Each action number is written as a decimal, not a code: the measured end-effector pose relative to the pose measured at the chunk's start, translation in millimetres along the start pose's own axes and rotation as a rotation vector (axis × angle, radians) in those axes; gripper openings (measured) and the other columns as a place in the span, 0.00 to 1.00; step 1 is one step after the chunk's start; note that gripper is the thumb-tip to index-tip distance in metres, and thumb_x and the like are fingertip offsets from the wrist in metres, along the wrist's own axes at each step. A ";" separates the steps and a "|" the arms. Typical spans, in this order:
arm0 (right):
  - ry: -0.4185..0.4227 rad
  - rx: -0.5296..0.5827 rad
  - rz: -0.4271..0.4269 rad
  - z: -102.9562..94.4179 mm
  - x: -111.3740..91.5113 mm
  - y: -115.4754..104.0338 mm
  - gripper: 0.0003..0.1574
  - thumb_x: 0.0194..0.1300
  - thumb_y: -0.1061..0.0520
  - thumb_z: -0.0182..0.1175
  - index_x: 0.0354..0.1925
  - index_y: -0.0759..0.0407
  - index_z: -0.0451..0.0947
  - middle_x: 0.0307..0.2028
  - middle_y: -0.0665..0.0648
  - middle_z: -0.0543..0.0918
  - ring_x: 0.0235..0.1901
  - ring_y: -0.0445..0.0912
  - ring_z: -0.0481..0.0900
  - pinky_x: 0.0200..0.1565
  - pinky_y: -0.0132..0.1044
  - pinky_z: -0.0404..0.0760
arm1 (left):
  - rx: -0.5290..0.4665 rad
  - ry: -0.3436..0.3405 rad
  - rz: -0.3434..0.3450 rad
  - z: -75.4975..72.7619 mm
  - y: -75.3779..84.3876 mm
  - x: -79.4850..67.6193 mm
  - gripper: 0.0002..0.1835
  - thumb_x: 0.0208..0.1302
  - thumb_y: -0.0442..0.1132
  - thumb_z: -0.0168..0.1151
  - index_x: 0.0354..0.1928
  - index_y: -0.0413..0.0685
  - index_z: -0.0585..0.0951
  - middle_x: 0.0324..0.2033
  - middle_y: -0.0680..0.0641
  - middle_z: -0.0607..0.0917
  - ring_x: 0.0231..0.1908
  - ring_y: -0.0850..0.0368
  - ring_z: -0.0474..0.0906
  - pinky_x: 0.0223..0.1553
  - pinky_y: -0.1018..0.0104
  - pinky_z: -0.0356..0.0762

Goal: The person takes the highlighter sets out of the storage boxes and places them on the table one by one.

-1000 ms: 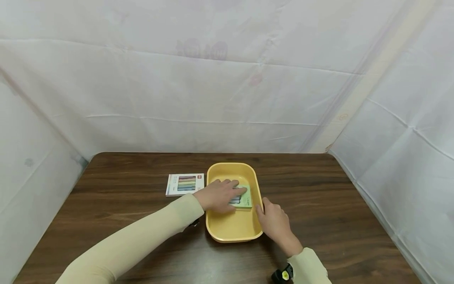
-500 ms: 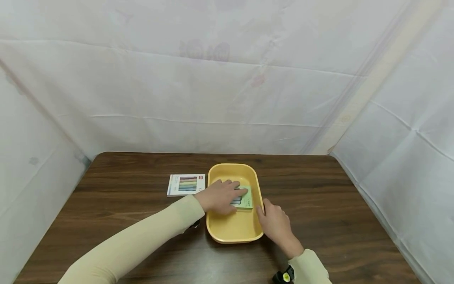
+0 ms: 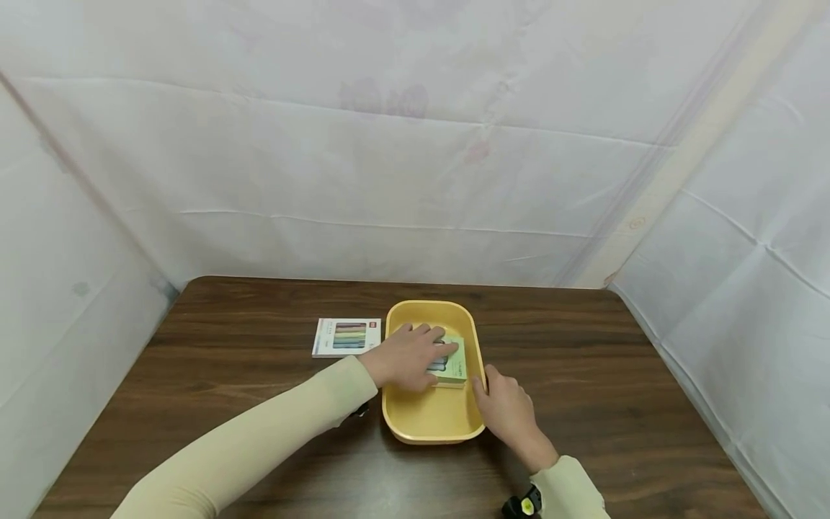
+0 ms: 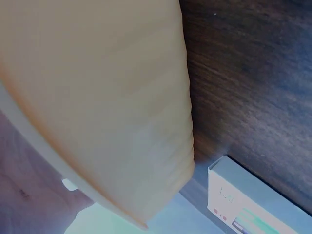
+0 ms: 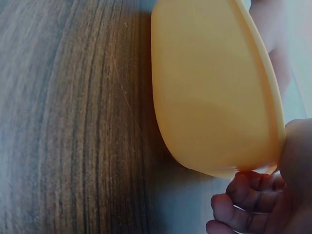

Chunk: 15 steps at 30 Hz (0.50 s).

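Observation:
A yellow plastic basin point(image 3: 431, 418) stands on the table. Inside it is a green pen box point(image 3: 456, 366), its front printed with pen-like shapes and partly covered by my left hand point(image 3: 408, 357). That hand reaches over the basin's left rim and holds the box between thumb and fingers. My right hand point(image 3: 509, 407) grips the basin's right rim, thumb toward the inside; the right wrist view shows its curled fingers point(image 5: 248, 214) outside the wall. To the left of the basin lies a white box of coloured pens point(image 3: 348, 337), flat on the table, with neither hand touching it.
Dark wood-grain table point(image 3: 259, 317) surrounds the basin. White cloth sheets point(image 3: 389, 180) hang behind the table and along both sides. In the left wrist view the basin's outer wall point(image 4: 112, 97) fills much of the picture.
The head view has shifted slightly, so everything sits a little further right. The green pen box looks slightly raised in my left hand. My right hand keeps its grip on the rim.

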State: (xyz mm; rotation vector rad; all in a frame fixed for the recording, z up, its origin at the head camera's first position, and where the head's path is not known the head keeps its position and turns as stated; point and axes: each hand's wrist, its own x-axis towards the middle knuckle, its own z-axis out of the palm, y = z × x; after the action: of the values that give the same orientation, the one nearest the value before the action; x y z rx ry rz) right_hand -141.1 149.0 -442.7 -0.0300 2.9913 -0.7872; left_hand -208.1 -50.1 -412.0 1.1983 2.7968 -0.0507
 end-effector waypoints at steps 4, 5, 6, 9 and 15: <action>-0.006 -0.001 0.002 -0.3 3.0 -0.5 0.16 0.72 0.51 0.50 0.44 0.62 0.75 0.18 0.51 0.75 0.16 0.40 0.73 0.18 0.35 0.66 | 0.048 0.022 -0.002 -2.9 -1.7 -0.7 0.34 0.63 0.57 0.57 0.71 0.66 0.63 0.66 0.49 0.69 0.62 0.50 0.68 0.58 0.48 0.67; -0.008 -0.004 0.004 -0.3 3.7 -0.6 0.16 0.72 0.51 0.50 0.45 0.62 0.75 0.19 0.51 0.75 0.16 0.40 0.73 0.19 0.35 0.66 | 0.057 0.031 -0.001 -3.2 -1.9 -1.1 0.33 0.63 0.57 0.57 0.71 0.66 0.64 0.65 0.49 0.69 0.61 0.51 0.68 0.57 0.48 0.67; -0.008 -0.006 0.005 -0.3 4.3 -0.6 0.16 0.72 0.51 0.50 0.45 0.63 0.75 0.19 0.51 0.75 0.16 0.40 0.72 0.19 0.35 0.66 | 0.065 0.041 0.001 -3.3 -2.3 -1.5 0.33 0.62 0.57 0.57 0.70 0.66 0.65 0.64 0.49 0.70 0.60 0.51 0.69 0.57 0.49 0.67; -0.015 -0.006 0.010 -0.7 5.6 -0.8 0.17 0.72 0.51 0.50 0.46 0.63 0.75 0.19 0.51 0.74 0.16 0.41 0.72 0.19 0.35 0.66 | 0.076 0.060 0.002 -3.3 -3.4 -2.6 0.33 0.62 0.57 0.57 0.70 0.65 0.66 0.63 0.49 0.71 0.58 0.51 0.70 0.56 0.48 0.67; -0.018 -0.010 0.002 -1.6 7.7 -1.3 0.17 0.72 0.51 0.49 0.46 0.63 0.74 0.18 0.52 0.74 0.16 0.41 0.72 0.19 0.35 0.66 | 0.057 0.063 -0.012 -6.0 -5.8 -5.8 0.33 0.62 0.58 0.56 0.70 0.65 0.65 0.65 0.48 0.69 0.62 0.50 0.68 0.61 0.45 0.63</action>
State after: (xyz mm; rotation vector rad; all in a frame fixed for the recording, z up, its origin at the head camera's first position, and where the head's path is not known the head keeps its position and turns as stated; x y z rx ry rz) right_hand -148.9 148.5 -441.0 -0.0337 2.9779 -0.7674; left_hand -208.8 -57.9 -405.5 1.2165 2.8758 -0.0952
